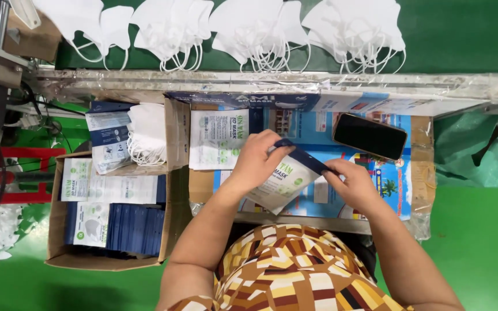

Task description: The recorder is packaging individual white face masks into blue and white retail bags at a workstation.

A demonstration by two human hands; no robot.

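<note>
1. Seen from above, a person in a brown, yellow and white patterned top stands at a small counter [425,173] covered with flattened printed cardboard under clear plastic.
2. The left hand [256,158] and right hand [353,183] together hold a flat white mask packet [280,181] with a dark blue top strip, tilted, just above the middle of the counter.
3. The left hand's fingers [272,141] are closed on the packet's upper left end; the right hand's fingers [332,168] pinch the blue strip at its right end.
4. A black phone [369,136] lies screen up on the counter, just above the right hand and apart from it.
5. A pile of filled packets [217,138] lies to the left of the left hand, close by.
6. Further left, an open cardboard box [56,230] holds packets standing on edge in rows, with a few lying flat on top.
7. Above that box sit loose white masks [145,132] and more packets.
8. Along the top runs a green belt [462,34] bearing heaps of white masks with ear loops [260,29], edged by a metal rail wrapped in plastic.
9. The floor [479,242] is bright green.
</note>
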